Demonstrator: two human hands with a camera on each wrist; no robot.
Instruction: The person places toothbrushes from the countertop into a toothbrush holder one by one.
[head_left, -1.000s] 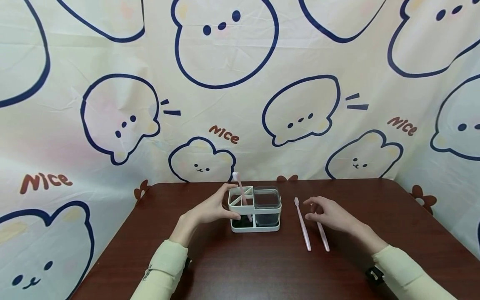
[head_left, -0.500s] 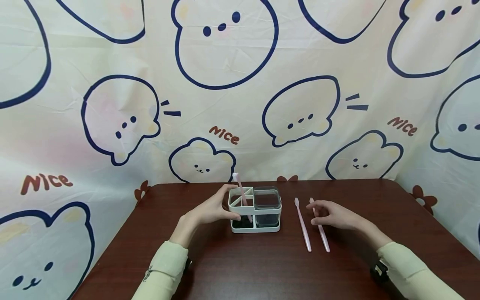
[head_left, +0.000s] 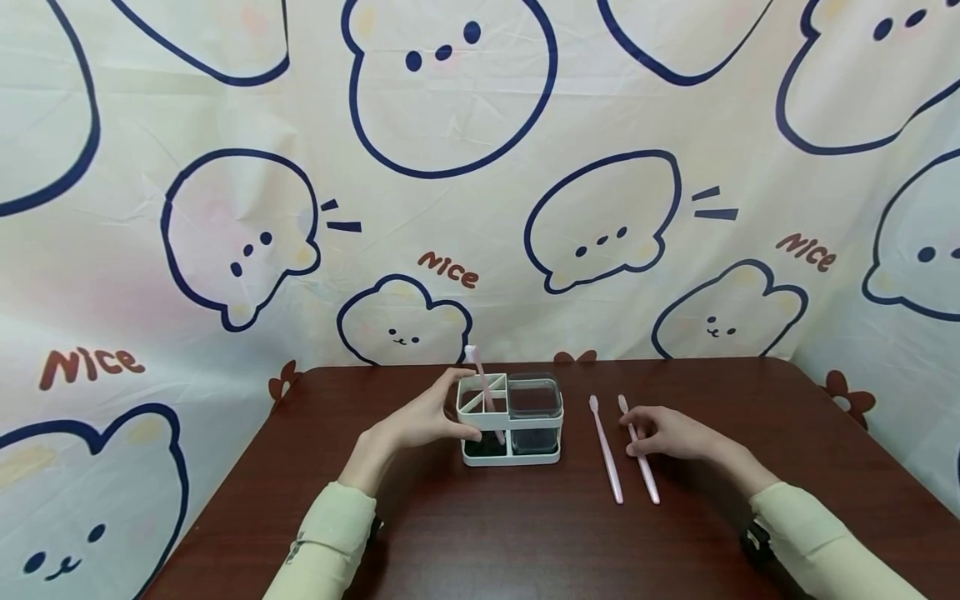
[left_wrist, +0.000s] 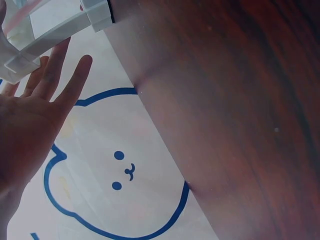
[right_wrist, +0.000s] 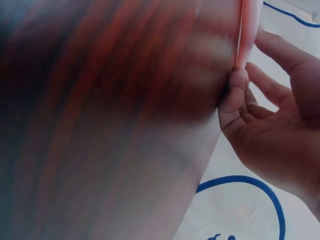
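A white toothbrush holder with divided slots and a clear cup stands on the table. My left hand grips its left side, thumb at the front and fingers behind. One pink toothbrush leans upright in a left slot of the holder. Two more pink toothbrushes lie side by side to the right. Over the farther right toothbrush is my right hand, thumb and forefinger pinching its upper handle. The right wrist view shows the fingertips against that pink handle. Left of it lies the other toothbrush.
The dark wooden table ends at a light curtain with cartoon bears, which hangs behind and along both sides. The holder stands near the table's back edge.
My right hand has drawn back slightly toward me along the right toothbrush, and its thumb and forefinger have closed on the handle. The left hand and the holder have stayed in place.
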